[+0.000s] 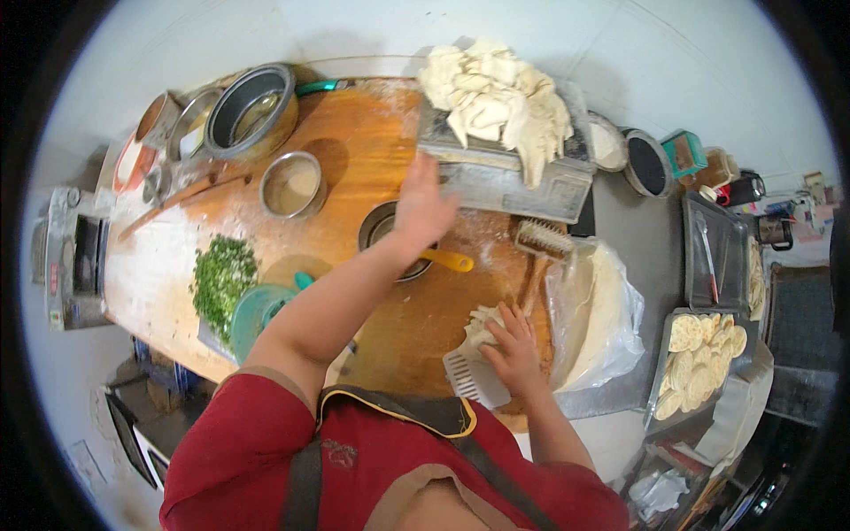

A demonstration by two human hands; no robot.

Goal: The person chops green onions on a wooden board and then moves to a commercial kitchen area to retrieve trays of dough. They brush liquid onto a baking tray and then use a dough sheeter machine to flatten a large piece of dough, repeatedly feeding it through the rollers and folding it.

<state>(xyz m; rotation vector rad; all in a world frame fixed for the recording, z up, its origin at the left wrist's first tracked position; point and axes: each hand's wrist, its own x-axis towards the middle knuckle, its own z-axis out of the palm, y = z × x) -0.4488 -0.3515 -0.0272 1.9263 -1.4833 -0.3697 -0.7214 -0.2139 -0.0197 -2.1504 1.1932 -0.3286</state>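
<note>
My left hand (427, 209), blurred, reaches over a small round pan (378, 222) with a yellow handle (451, 259). Its fingers extend to the left edge of a floury metal box (511, 189); contact cannot be told. A big heap of soft dough sheets (498, 99) lies on that box, one flap hanging over its front. Near the table's front edge, my right hand (514, 348) rests with spread fingers beside and partly over crumpled dough scraps (479, 325). A white slotted plastic tool (475, 379) lies under or against this hand; its palm side is hidden.
Chopped green onions (224, 279), a teal bowl (255, 315), a metal bowl (292, 186), rolling pins (176, 202) and a deep pot (251, 113) stand leftward. Rightward are a spiked roller (544, 239), dough in plastic (594, 318) and a tray of flatbreads (697, 365).
</note>
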